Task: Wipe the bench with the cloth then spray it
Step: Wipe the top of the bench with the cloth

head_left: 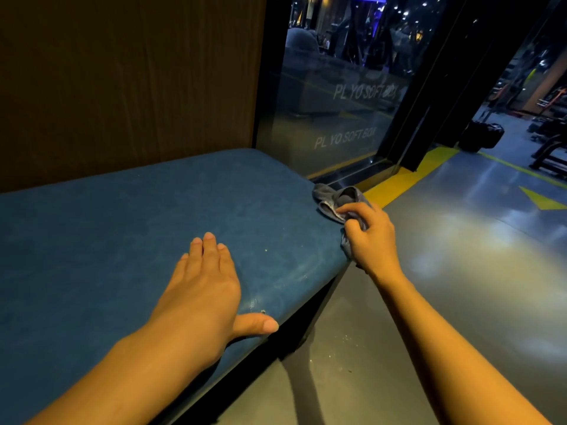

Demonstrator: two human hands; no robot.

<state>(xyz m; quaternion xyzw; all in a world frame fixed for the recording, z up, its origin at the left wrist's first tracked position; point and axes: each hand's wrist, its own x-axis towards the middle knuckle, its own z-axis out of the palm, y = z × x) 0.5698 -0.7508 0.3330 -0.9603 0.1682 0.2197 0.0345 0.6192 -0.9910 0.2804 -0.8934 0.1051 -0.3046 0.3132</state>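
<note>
A blue padded bench (122, 234) fills the left and centre of the view, with a few pale specks on its near right part. My left hand (205, 289) lies flat on the bench top, fingers spread, thumb at the front edge. A crumpled grey-blue cloth (333, 199) sits at the bench's right front edge. My right hand (369, 234) grips that cloth, pinching it between thumb and fingers just off the edge. No spray bottle is in view.
A brown wooden wall (129, 81) stands behind the bench. A dark glass panel (334, 102) with white lettering stands at its far end. Grey floor (460, 271) with yellow markings lies to the right, with crumbs near the bench base. A black bin (481, 136) stands far right.
</note>
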